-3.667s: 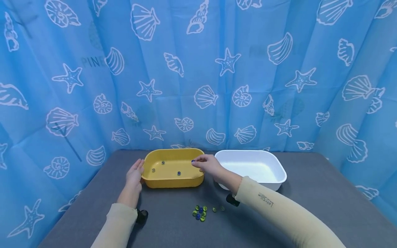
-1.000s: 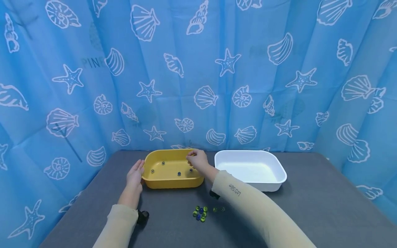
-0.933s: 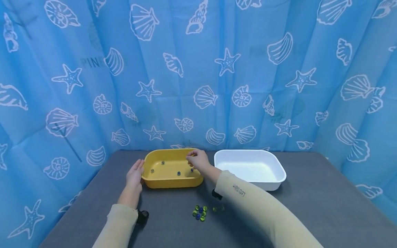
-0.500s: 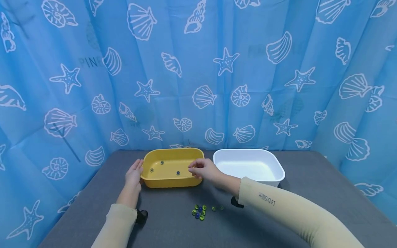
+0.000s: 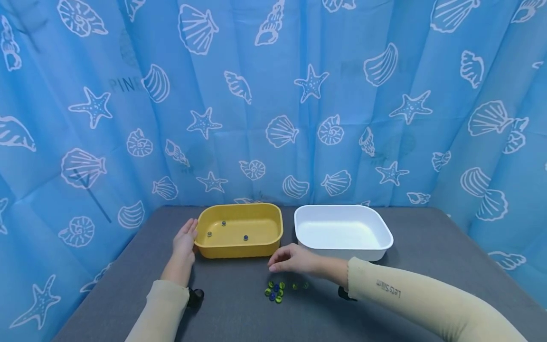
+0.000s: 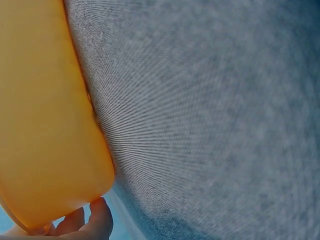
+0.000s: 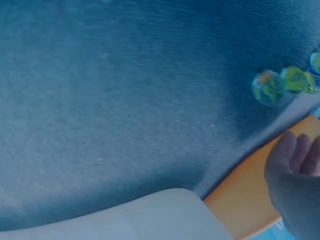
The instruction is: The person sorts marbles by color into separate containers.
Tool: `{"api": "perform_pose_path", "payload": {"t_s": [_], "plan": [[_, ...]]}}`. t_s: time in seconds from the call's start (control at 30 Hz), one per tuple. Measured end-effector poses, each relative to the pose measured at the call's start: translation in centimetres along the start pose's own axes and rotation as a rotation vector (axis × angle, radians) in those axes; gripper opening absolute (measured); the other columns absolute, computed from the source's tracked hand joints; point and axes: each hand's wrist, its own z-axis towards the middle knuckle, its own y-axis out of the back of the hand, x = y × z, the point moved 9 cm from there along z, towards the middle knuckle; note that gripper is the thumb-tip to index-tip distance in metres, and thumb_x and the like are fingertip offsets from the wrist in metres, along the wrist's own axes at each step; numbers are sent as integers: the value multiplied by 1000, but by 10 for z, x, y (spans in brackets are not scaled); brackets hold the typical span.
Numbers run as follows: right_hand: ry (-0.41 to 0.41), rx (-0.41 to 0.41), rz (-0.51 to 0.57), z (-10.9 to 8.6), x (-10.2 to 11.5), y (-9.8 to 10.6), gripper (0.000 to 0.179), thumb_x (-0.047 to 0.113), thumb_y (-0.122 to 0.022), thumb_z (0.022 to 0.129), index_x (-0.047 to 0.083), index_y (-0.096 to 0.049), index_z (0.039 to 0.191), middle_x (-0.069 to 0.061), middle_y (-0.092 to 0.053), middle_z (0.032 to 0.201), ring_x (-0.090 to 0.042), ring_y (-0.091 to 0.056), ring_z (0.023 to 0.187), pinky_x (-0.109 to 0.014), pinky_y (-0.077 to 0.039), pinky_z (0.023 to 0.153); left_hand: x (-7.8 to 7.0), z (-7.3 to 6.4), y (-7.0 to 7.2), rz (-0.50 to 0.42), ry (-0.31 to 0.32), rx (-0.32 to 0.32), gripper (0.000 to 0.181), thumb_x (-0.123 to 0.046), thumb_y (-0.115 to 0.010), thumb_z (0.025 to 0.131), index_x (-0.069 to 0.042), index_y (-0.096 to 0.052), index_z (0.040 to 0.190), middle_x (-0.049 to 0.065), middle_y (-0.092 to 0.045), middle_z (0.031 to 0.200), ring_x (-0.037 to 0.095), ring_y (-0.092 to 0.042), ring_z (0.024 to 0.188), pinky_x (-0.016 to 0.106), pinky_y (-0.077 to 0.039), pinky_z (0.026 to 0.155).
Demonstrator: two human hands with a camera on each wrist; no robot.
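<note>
Marbles [image 5: 276,288] lie near the right hand [image 5: 295,259], fingers bent, hold unclear; the straight-fingered left hand [image 5: 184,241] touches a yellow tub [image 5: 239,252].

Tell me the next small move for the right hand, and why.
Probably lower the right hand to the marble cluster and pinch one. It hovers near the cluster, and I can make out no marble in it, though I can't be certain. The left hand rests against the yellow tub, where three marbles show, so adding another seems sensible.
</note>
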Motion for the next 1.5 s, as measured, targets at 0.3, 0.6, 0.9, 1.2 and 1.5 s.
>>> {"api": "perform_pose_path", "payload": {"t_s": [0.3,0.6,0.9,1.2,1.5], "plan": [[-97,151,-56,-4,-18,-17,14,13,-67,93,5,-71,103,1,-65,89,-12,-55,82,-26,-46,74,1,-10,1,5,-8,-22,50,-9,-31,107,-16,-20,156,-1,-26,158,17,-20,145,43,-20,116],[-157,199,-140,3,-22,-23,5,7,-71,88,6,-68,91,1,-64,83,-12,-54,76,-28,-46,70,4,-9,1,-7,9,-6,51,-11,-32,107,-18,-19,156,-2,-24,158,17,-18,145,43,-18,116],[-185,179,-167,15,-26,-20,6,6,-73,86,5,-69,89,1,-63,80,-12,-53,73,-26,-44,66,0,4,-1,7,10,-14,50,-11,-32,107,-17,-21,156,-2,-26,157,17,-20,145,42,-19,116],[-216,169,-186,18,-24,-19,4,5,-73,86,5,-69,86,0,-63,78,-13,-53,72,-27,-43,66,-1,7,-1,5,11,-4,50,-12,-32,107,-16,-21,156,-1,-26,157,16,-20,145,42,-20,116],[-213,164,-174,21,-27,-16,9,9,-65,93,7,-69,85,2,-63,78,-12,-53,74,-28,-42,68,-1,9,-1,1,-9,-14,50,-8,-31,107,-16,-21,156,0,-25,158,19,-20,145,46,-19,115]]}}
